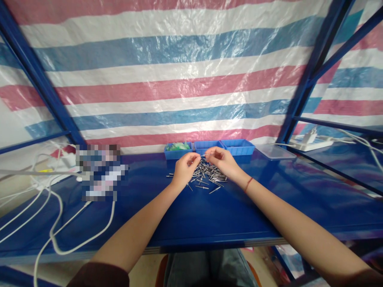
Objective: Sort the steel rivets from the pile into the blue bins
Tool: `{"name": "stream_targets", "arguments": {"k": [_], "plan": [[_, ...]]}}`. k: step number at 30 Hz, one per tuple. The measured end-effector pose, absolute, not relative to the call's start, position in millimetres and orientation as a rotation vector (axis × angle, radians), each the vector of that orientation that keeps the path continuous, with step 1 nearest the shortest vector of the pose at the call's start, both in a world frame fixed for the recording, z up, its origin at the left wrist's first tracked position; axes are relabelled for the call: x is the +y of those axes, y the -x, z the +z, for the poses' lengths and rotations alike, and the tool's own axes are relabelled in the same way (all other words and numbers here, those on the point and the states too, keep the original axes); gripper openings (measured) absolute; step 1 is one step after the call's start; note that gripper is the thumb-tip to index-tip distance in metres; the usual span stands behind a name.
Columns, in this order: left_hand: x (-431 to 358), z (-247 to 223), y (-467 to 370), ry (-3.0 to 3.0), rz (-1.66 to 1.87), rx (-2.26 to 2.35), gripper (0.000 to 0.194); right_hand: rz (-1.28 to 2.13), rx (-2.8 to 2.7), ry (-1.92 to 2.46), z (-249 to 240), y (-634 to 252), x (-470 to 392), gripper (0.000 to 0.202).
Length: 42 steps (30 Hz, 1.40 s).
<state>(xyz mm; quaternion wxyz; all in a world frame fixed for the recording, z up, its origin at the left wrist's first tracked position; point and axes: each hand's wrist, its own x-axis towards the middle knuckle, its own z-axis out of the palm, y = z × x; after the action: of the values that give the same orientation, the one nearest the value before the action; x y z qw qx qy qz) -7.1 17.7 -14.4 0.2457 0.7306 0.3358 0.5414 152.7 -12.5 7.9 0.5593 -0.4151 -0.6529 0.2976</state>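
Note:
A thin silvery blind rivet (204, 155) spans the small gap between my two hands, just above a heap of similar metal rivets (211, 172) on the blue table. At its left end, my left hand (185, 169) is closed in a pinch of thumb and forefinger. My right hand (224, 161), a red string round its wrist, pinches the other end. Several loose rivets lie scattered at the near side of the heap. Parts of the heap are hidden behind both hands.
Behind the hands stand a blue bin (171, 154) with green plastic in it and two more blue bins (243, 148). A clear plastic lid (277, 152) and a white power strip (312, 142) lie right. White cables (61, 207) cross the left side. The table's front edge (209, 241) is near.

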Motion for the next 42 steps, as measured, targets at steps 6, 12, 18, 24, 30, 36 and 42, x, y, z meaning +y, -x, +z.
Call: {"name": "stream_targets", "arguments": {"k": [6,12,18,24,30,36,42], "plan": [[26.5,-14.9,16.3,-2.177,1.258,1.099,0.024,0.202,-1.787,1.173,11.2,-178.5,5.7,0.026],[36.9,-15.8,30.9,-2.493,1.136,1.247,0.022,-0.123,-1.344,1.589,-0.7,-257.6,49.3,0.029],[41.5,-19.1,39.2,-2.635,0.893,1.307,0.023,-0.147,-1.395,1.678,-17.3,-289.3,45.8,0.03],[41.8,-21.1,39.6,-2.695,0.716,1.213,0.024,-0.004,-1.842,1.568,-7.7,-251.8,27.1,0.022],[37.9,-22.4,36.6,-2.762,0.683,1.19,0.023,0.122,-2.347,1.192,-5.9,-186.4,8.9,0.027],[34.7,-22.1,34.6,-2.787,0.737,1.206,0.021,-0.057,-2.433,1.227,-11.0,-173.6,6.0,0.021],[34.6,-21.3,28.0,-2.631,1.019,0.985,0.023,0.167,-2.107,1.292,4.6,-187.0,3.3,0.015]]}}
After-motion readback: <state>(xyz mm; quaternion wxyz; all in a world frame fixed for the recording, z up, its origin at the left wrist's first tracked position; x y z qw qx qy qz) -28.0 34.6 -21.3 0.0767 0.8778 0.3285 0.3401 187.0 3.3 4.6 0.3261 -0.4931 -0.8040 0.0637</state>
